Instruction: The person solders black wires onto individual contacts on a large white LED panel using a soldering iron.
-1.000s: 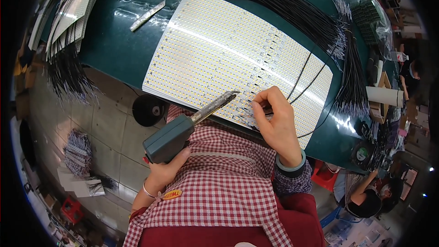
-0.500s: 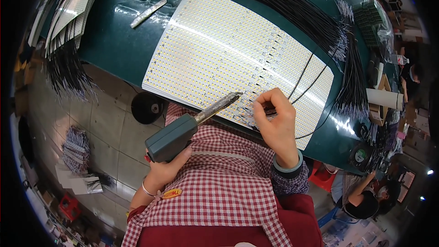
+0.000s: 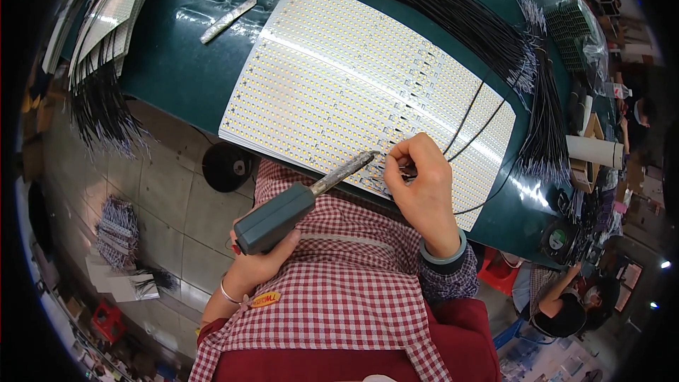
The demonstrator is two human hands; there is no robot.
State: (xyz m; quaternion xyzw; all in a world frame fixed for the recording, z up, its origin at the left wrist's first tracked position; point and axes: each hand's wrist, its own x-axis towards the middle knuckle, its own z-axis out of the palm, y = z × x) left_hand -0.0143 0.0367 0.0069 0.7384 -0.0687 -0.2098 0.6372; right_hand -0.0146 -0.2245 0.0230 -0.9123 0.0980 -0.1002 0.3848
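Note:
My left hand (image 3: 267, 263) is closed round the dark grey handle of a soldering iron (image 3: 276, 219). Its metal barrel points up and right, with the tip at the near part of a white LED panel (image 3: 311, 71) stacked on others. Close to the right of that tip, my right hand (image 3: 428, 191) pinches the ends of thin black wires (image 3: 465, 122), which loop away over the panel. The fingers hide most of the pinched ends. Whether the tip touches a wire or the panel, I cannot tell.
Long bundles of black wires (image 3: 438, 7) lie behind and right of the panels on the green table (image 3: 170, 64). A silvery bar (image 3: 228, 20) lies at the back left. More panels with wires (image 3: 106, 21) hang over the left edge. A person (image 3: 566, 304) works at lower right.
The soldering iron has moved slightly right, and its tip is lower, nearer my right hand. My right hand has shifted a little left, still pinching the wires.

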